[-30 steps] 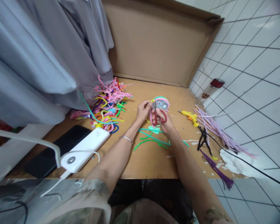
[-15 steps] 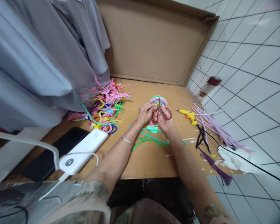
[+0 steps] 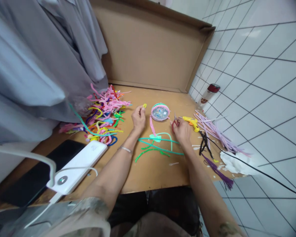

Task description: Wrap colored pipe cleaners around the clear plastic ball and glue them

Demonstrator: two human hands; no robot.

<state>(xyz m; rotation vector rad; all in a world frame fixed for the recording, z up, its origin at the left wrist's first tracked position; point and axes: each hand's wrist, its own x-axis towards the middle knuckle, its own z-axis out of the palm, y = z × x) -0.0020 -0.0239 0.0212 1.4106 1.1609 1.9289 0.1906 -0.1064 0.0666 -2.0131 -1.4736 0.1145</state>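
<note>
Between thumb and fingers, my left hand (image 3: 139, 118) pinches a small yellow pipe cleaner piece (image 3: 144, 105) above the table. My right hand (image 3: 182, 131) is closed on red-handled scissors (image 3: 175, 123), low over the table near the glue gun. Between the hands sits a round clear-faced piece (image 3: 160, 112) with a pink and green rim. A pink strip (image 3: 152, 126) runs down from it to a light green piece (image 3: 155, 138). Below lie teal pipe cleaners (image 3: 160, 150) and bright green pipe cleaners (image 3: 148, 152), the teal ones passing partly under my right hand.
A heap of mixed pipe cleaners (image 3: 106, 113) lies left, behind a white power bank (image 3: 81, 166) and a dark flat device (image 3: 41, 171). Right are a yellow glue gun (image 3: 191, 123) with a black cord, lilac stems (image 3: 215, 133), a purple tassel (image 3: 219, 172) and a jar (image 3: 208, 94).
My hands have moved apart: the left went left with the yellow piece, the right went right and down with the scissors. The round piece is now uncovered between them.
</note>
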